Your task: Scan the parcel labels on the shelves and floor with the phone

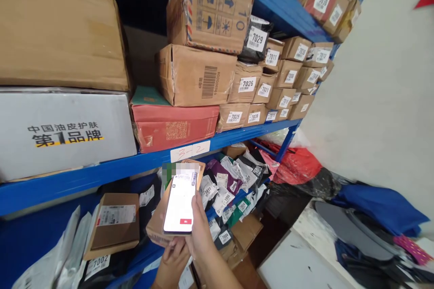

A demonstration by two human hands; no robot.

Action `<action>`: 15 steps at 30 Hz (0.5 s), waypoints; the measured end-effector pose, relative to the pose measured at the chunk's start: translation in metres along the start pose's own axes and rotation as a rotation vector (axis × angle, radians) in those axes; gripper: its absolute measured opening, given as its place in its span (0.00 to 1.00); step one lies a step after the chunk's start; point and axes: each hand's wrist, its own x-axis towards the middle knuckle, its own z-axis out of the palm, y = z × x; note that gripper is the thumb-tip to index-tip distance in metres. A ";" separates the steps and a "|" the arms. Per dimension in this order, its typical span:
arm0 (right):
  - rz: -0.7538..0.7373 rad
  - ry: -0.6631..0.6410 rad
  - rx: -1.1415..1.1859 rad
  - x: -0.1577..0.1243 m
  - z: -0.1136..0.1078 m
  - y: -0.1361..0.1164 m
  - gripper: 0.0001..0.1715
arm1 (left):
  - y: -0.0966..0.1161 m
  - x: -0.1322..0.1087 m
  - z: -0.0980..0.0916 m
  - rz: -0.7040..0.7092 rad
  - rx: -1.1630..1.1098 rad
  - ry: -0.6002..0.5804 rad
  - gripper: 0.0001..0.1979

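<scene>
My right hand (200, 231) is closed around a smartphone (181, 205) with a bright white screen and a small red button, held upright over a small brown cardboard parcel (156, 227). My left hand (173, 256) grips that parcel from below, fingers curled under its lower edge. The parcel's label at its top is blurred out. Both hands are in front of the lower shelf of a blue metal rack (237, 133).
The rack's middle shelf holds cardboard boxes with numbered labels such as 7025 (233, 117) and 7026 (247, 84), a red box (176, 128) and a white box (64, 131). Below lie several bagged parcels (230, 180) and a flat box (113, 226). Bags and fabric are piled at the right (373, 221).
</scene>
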 end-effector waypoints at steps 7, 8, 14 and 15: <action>-0.027 0.012 -0.009 0.004 0.002 -0.001 0.66 | 0.012 0.033 -0.017 -0.097 0.018 0.232 0.06; -0.020 0.018 0.002 0.005 0.001 0.000 0.68 | 0.012 0.036 -0.020 -0.088 0.016 0.228 0.06; -0.045 -0.035 0.034 0.011 -0.004 0.003 0.65 | 0.003 0.050 -0.037 -0.005 -0.006 0.235 0.15; -0.046 -0.042 0.032 0.011 -0.004 0.003 0.64 | 0.002 0.051 -0.038 -0.001 0.006 0.236 0.15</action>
